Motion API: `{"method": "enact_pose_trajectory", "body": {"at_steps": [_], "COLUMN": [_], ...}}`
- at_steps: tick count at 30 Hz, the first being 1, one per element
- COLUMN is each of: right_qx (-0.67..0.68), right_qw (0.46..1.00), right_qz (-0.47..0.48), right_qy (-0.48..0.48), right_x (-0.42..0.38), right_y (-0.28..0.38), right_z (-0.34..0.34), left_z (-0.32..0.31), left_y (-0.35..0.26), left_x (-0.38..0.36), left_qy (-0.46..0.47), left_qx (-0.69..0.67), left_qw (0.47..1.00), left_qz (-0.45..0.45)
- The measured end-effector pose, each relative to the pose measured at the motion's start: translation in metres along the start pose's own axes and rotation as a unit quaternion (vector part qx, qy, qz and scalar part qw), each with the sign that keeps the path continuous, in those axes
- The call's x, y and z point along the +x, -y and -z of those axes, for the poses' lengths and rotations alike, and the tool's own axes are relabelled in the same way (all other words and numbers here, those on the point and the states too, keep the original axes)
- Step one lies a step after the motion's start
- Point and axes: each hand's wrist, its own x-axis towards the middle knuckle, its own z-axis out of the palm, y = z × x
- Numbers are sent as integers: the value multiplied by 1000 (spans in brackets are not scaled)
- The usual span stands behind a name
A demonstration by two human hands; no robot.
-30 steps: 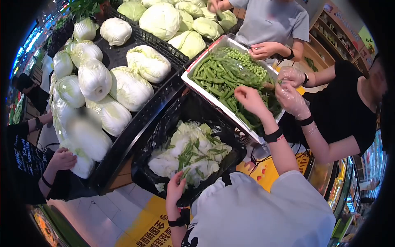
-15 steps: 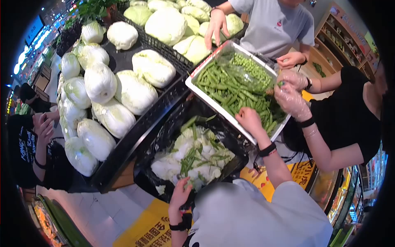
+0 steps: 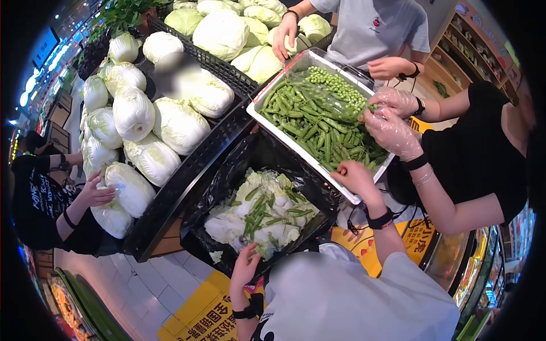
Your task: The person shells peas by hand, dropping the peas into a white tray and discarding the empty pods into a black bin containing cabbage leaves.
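Note:
My left hand (image 3: pixel 245 265) is at the near rim of a bin lined with a black plastic bag (image 3: pixel 196 219); its fingers are loosely bent and apart, with nothing visible in them. Inside the bin lie pale cabbage leaves (image 3: pixel 222 224) with green pea pods (image 3: pixel 259 219) scattered on top. My right hand (image 3: pixel 358 181) reaches over the near edge of a white foam box (image 3: pixel 296 146). Its fingers are curled down at the heap of pea pods (image 3: pixel 296 113); what lies between the fingertips is hidden. Shelled peas (image 3: pixel 335 85) fill a clear plastic bag at the box's far end.
A co-worker's gloved hands (image 3: pixel 392 122) meet over the box's right side. Another person's hand (image 3: pixel 284 37) is by the far corner. Napa cabbages (image 3: pixel 133 113) and round cabbages (image 3: pixel 220 35) are piled on the black stand (image 3: pixel 170 210) at left. Someone's hand (image 3: pixel 96 193) is beside them.
My right hand has drawn slightly toward the box's near edge. Pods seen near the bin's far side are no longer there. The person at left has moved a hand toward the napa cabbages.

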Motion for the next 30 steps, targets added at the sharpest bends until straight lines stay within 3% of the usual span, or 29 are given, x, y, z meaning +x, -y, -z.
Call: {"method": "enact_pose_trajectory", "body": {"at_steps": [2,8,9,10,11,12,13,14,16,20,22,24,30], "right_qx": [-8,158,183,294,351,413,449,397,353,408,386,405,403], "right_qw": [1000,977,979,949,934,907,881,898,890,835,840,778,793], "right_qz": [4,42,32,76,57,-22,14,84,128,125,142,114,115], "right_qy": [17,-136,-87,-87,-23,76,148,168,258,346,354,466,442], "right_x": [-12,-16,-18,-19,-21,-32,-39,-39,-56,-76,-79,-76,-83], "right_y": [-1,-8,-4,1,16,40,55,47,91,123,127,119,114], "right_z": [-8,-17,-13,-20,-21,-13,-16,-47,-41,-53,-47,-54,-52], "left_z": [-6,-17,-20,-24,-26,-30,-32,-35,-30,-30,-31,-32,-39], "left_y": [1,-24,-38,-57,-68,-81,-71,-76,-102,-111,-114,-114,-108], "left_x": [-1,-4,-7,-9,-8,-11,-5,-2,-7,-14,-21,-26,-22], "left_qy": [7,-23,-41,-73,-83,-88,-74,-63,-92,-127,-135,-132,-134], "left_qx": [1,-1,-7,-8,0,-25,-60,-109,-95,-83,-102,-66,-66], "left_qw": [1000,1000,998,995,992,991,985,979,977,978,975,979,980], "left_qz": [-2,-10,-36,-66,-100,-97,-143,-162,-170,-142,-144,-142,-132]}}
